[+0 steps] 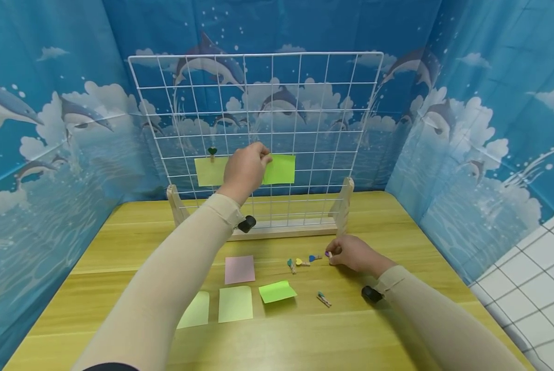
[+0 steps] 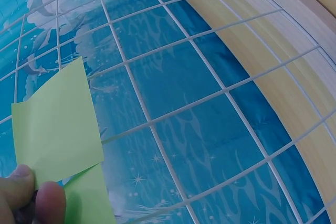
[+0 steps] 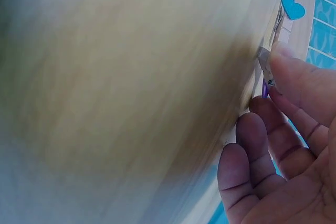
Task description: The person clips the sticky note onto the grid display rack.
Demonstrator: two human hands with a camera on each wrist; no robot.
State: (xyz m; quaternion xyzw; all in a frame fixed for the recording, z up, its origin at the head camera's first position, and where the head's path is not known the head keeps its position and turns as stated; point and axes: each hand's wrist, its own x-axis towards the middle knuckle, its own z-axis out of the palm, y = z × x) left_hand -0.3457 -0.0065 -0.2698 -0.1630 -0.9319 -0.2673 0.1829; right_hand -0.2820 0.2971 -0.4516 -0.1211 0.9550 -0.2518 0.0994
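Left sleeve [image 1: 175, 268] partly hides 1 yellow note [image 1: 199, 311]; 4 clips [image 1: 305, 264] near pinched clip [image 1: 330, 257].

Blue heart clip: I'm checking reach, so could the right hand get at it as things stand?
Probably yes: the blue heart clip lies on the table close to the right hand, with no barrier visible. However, that hand pinches the purple clip, which may need setting down first.

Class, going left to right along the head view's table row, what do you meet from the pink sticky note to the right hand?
Pink sticky note, green-heart clothespin, yellow-heart clothespin, blue-heart clothespin, purple-decorated clothespin in the right hand.
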